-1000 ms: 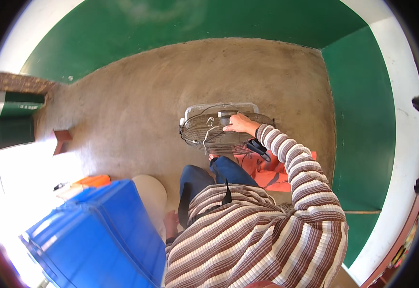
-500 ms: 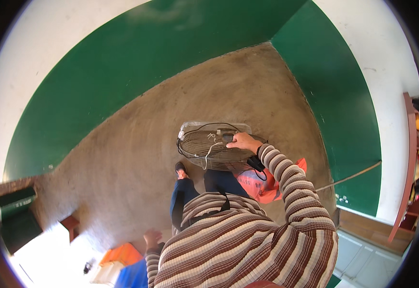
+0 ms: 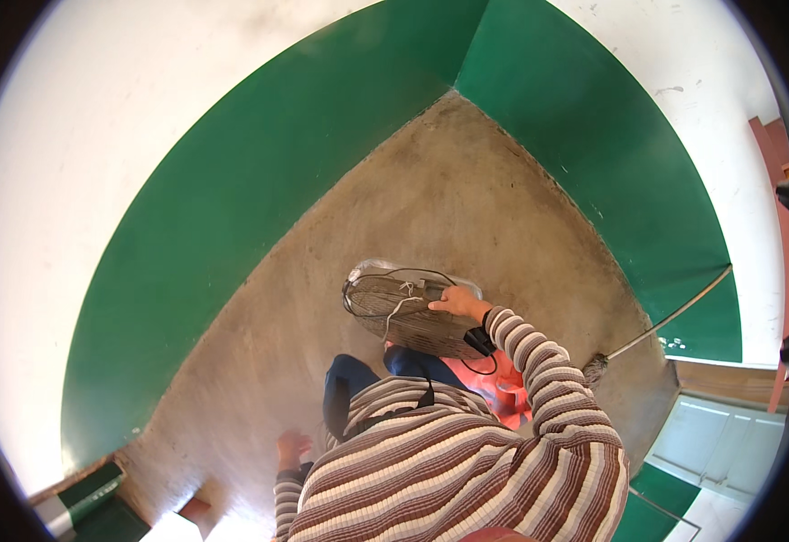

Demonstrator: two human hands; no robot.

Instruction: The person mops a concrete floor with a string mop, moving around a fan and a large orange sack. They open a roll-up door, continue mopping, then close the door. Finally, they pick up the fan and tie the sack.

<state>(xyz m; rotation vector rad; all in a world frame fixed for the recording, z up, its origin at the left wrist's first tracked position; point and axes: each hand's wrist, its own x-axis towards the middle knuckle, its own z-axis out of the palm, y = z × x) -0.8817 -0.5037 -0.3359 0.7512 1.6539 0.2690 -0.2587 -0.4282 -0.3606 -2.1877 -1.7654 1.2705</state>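
My right hand (image 3: pixel 457 303) is closed around the dark grip on top of a caged fan (image 3: pixel 403 327), which hangs in front of my legs. Its round wire grille faces up toward me. A black power cord (image 3: pixel 345 296) loops over the cage, and a white string (image 3: pixel 394 316) is tied on it. A black block-shaped part (image 3: pixel 478 341) dangles by my right wrist. An orange-red bag with dark print (image 3: pixel 501 384) is beside my right leg, partly hidden by my arm and the fan. My left hand (image 3: pixel 293 447) hangs at my side, fingers loosely apart and holding nothing.
Green-and-white walls (image 3: pixel 259 190) meet in a corner ahead over a brown concrete floor (image 3: pixel 430 190). At right a mop (image 3: pixel 665 325) leans on the wall, near a pale blue panelled door or cabinet (image 3: pixel 706 443). Dark green furniture (image 3: pixel 105 506) stands at the lower left.
My view has turned to the right, so the wall corner sits further left and the mop head shows. The fan stays in my right hand; the orange and blue items at lower left have left view.
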